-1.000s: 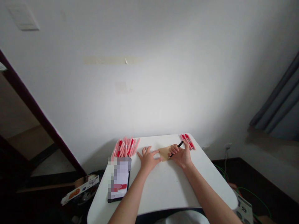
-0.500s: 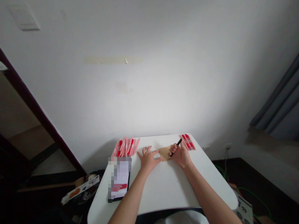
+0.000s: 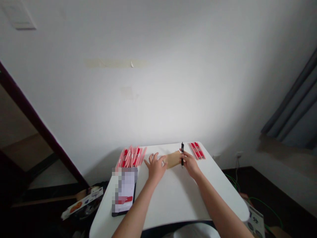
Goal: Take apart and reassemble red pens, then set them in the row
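Bare left hand, bare right hand, white cloth below.
Both forearms are uncovered along all their visible length, coming in from 7 and 5 o'clock; the cloth, plain and pale, shows as a rounded strip at 6 o'clock.

- A white wall is seen beyond the left hand and the right hand, and is lit brightest just above them.
- A tape strip is stuck to it, high above the left hand.
- A white table is spread under both hands.
- A dark door frame is slanted well left of the left hand.
- Grey curtains are hung far right of the right hand.
- Dark floor is seen low to its right.
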The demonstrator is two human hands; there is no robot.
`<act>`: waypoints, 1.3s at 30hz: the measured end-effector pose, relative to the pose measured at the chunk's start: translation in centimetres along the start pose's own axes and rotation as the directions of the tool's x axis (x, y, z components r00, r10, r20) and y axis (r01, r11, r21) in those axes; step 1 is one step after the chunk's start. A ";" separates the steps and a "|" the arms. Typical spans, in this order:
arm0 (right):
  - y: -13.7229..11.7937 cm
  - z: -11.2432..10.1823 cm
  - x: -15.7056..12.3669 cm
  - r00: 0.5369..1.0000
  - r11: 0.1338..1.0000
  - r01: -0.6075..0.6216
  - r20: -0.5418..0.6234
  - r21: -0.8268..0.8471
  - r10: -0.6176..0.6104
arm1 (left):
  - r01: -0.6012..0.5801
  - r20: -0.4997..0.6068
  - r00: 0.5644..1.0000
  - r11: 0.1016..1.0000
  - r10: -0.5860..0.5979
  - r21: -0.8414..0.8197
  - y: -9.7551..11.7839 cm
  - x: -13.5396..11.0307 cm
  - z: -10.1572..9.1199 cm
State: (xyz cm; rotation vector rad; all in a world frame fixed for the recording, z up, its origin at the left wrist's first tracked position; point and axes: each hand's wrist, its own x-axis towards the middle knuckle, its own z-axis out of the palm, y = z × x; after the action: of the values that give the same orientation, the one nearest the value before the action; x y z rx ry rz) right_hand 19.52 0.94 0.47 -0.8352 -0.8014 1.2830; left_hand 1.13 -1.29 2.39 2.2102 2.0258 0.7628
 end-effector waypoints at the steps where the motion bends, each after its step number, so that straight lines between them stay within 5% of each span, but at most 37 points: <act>1: 0.0 -0.1 0.1 0.999 0.994 0.043 -0.005 -0.097 -0.044 | -0.021 0.000 1.000 1.000 0.021 -0.011 0.3 0.1 0.0; 4: -0.5 -0.6 0.3 0.970 0.884 0.209 -0.025 -0.418 -0.241 | -0.077 0.018 0.997 0.996 0.078 -0.044 1.4 0.6 0.0; 8: -1.3 -1.8 0.1 0.917 0.582 0.259 0.007 -0.771 -0.399 | -0.130 0.068 0.989 0.989 0.135 -0.069 2.9 1.5 0.4; 14: -2.0 -3.3 -0.8 0.904 0.142 0.186 0.112 -0.972 -0.413 | -0.181 0.133 0.974 0.982 0.186 -0.050 5.2 2.7 2.0; 17: -2.3 -3.3 -1.2 0.901 -0.012 0.116 0.110 -0.993 -0.420 | -0.208 0.167 0.963 0.978 0.210 -0.033 6.3 3.0 2.7; 27: -2.7 -3.0 -2.5 0.913 -0.104 0.005 0.047 -0.995 -0.405 | -0.247 0.166 0.958 0.968 0.235 0.050 8.9 4.0 3.6; 39: -3.0 -3.8 -3.5 0.914 -0.132 -0.043 0.014 -0.990 -0.407 | -0.218 0.168 0.964 0.975 0.207 0.046 8.7 4.2 3.9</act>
State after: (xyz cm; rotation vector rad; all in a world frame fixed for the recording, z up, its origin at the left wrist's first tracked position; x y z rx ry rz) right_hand 23.85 -3.08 1.16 -2.0164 -1.6004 -0.1250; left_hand 10.74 2.57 3.42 2.4647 1.7836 0.5181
